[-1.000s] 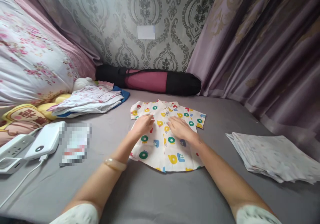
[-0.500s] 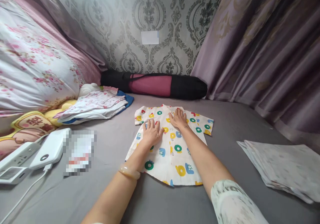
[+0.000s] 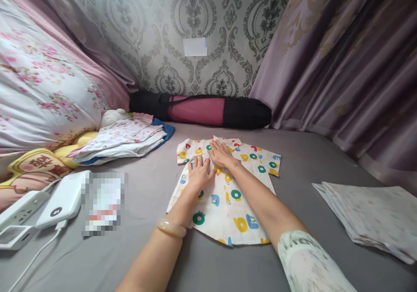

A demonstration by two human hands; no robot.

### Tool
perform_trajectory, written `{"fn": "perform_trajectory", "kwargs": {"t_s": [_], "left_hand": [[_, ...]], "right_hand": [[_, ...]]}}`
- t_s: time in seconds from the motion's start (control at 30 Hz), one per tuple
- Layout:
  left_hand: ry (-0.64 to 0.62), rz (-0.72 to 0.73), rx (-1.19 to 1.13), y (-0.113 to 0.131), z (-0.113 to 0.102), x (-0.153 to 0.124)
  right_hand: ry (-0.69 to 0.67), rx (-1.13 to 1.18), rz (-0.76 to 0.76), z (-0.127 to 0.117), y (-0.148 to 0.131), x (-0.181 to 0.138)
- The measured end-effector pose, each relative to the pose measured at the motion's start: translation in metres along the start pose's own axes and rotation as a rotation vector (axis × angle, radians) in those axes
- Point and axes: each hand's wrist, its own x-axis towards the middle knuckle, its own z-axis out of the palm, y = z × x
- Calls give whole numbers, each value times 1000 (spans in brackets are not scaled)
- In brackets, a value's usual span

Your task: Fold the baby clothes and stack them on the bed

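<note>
A small white short-sleeved shirt point(image 3: 224, 209) printed with coloured letters lies spread out on the grey bed sheet point(image 3: 143, 257). My left hand point(image 3: 200, 173) rests flat on its left side, fingers spread and pointing away from me. Close beside it, my right hand point(image 3: 222, 154) lies open on the upper chest of the shirt, below the collar, fingers reaching toward the left. Neither hand grips the cloth. Both sleeves are laid outward, and my right forearm covers part of the shirt's right side.
Folded clothes point(image 3: 127, 136) are stacked at the left beside a yellow plush cushion point(image 3: 39, 166). Nearer stand a white power bank point(image 3: 65, 201), a power strip point(image 3: 24, 209) and a blurred packet point(image 3: 102, 203). Another folded cloth stack point(image 3: 374, 214) lies right; a black-and-pink bag point(image 3: 198, 109) lies along the wall.
My right hand has slid left across the upper shirt, closer to my left hand. My left hand has stayed nearly in place, and the shirt appears slightly further right in view.
</note>
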Motion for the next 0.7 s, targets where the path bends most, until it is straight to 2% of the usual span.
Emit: {"fn": "perform_trajectory", "kwargs": {"t_s": [0.2,0.43,0.6,0.7], "left_hand": [[-17,16,-25,-2,0,2],[-34,-19,-110,-3,0,2],[68,-62,-297,-8,-4,9],[163,-225,-528,-17,-9,17]], "right_hand": [[-31,26,107,10,1,15],[-96,27,140,-3,-5,14],[-32,113,133,-4,-29,18],[-59,196,197,7,-44,19]]}}
